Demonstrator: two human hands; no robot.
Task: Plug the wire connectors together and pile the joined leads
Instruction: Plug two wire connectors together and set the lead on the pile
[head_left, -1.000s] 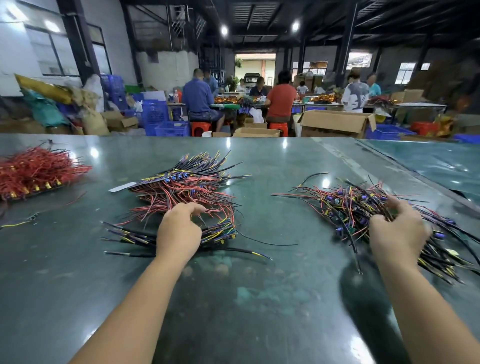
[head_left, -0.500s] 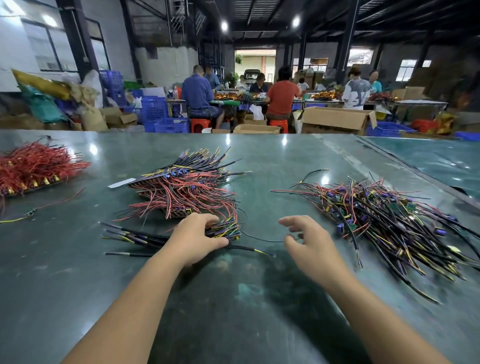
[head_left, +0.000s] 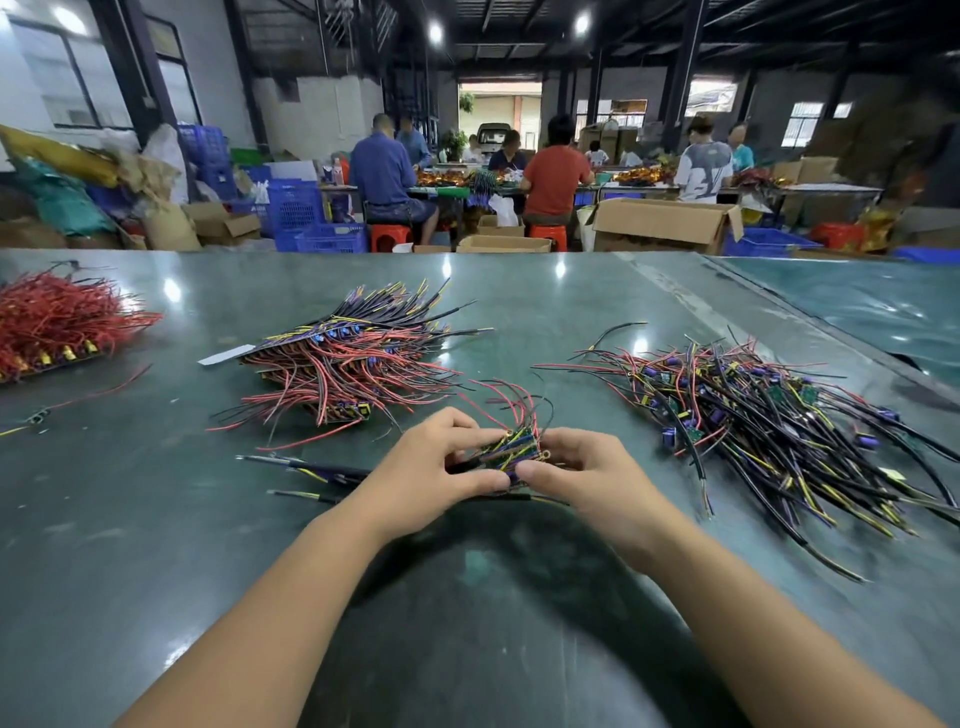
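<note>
Two hands meet at the lower centre of the frame: the left hand (head_left: 431, 467) and the right hand (head_left: 582, 470) both curl their fingers around one small bundle of leads (head_left: 511, 447), pinching it from either side just above the table (head_left: 156, 545). Red and black wire ends rise from the bundle and bend freely, so the leads look light and soft (the thin wires should flex at any pull). I judge it better to take hold at the small connector bodies, which seem stiffer, and not at the wires. Whether any connectors are already mated inside the grip I cannot tell.

Just beyond the hands, at centre, lies the stacked pile (head_left: 348, 364) of mostly red and black leads. At the right a loose, tangled heap (head_left: 769, 421) spreads out, and it may snag when one lead is drawn. At the far left edge sits a red wire pile (head_left: 57, 322).

The table is dark green, glossy and reflects the lamps, so probably slippery. Further back, in the upper frame, people sit working among cardboard boxes (head_left: 665, 223) and blue crates (head_left: 296, 205) in a dim hall.
</note>
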